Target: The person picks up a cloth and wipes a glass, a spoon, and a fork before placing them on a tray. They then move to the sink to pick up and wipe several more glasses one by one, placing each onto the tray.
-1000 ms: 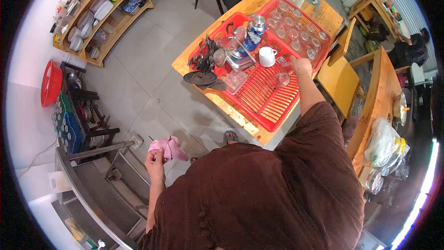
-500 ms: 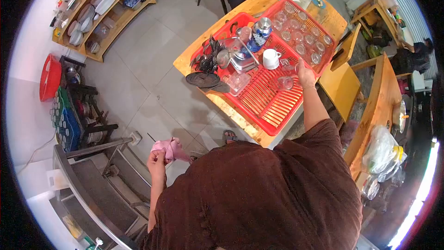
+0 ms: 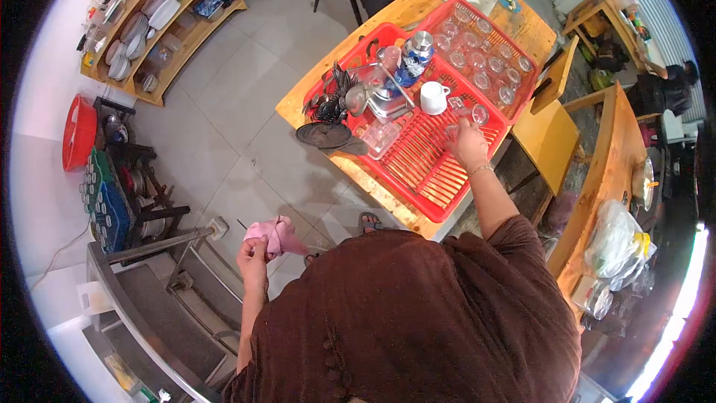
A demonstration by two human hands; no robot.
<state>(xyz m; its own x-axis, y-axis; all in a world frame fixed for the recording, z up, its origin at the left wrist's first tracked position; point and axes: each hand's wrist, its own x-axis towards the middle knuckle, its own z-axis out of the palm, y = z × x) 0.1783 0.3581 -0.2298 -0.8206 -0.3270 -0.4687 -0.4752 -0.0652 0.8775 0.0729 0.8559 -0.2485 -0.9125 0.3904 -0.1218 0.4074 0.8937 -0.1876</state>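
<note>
You're in a dark brown short-sleeved top, fabric buttons down the middle, thin bracelet on your right wrist, bare forearms, sandal on the one visible foot

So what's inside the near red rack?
The near red rack holds a white mug, a blue bottle, metal utensils and clear glasses; the right hand covers one glass.
</note>
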